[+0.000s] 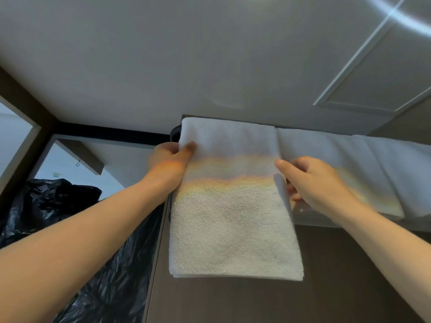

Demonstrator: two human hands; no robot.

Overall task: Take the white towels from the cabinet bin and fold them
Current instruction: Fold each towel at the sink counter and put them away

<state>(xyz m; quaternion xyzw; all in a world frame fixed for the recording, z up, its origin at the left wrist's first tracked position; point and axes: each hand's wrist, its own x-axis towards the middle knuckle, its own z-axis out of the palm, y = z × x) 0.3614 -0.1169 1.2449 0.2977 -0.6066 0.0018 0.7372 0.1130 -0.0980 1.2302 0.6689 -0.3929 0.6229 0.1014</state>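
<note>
Bag of crinkled black plastic (70,217) sits left of the folded white terry towel (233,229), flat on the dark brown tabletop (349,276). The left hand (170,159) pinches its left edge (thumb on top); the right hand (314,180) grips its right edge, fingers (292,191) curled under.

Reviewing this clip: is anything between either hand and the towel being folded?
Nothing visible. The left hand grips the left edge of the towel and the right hand pinches its right edge, both in direct contact. The other towels lie to the right, not in between.
</note>
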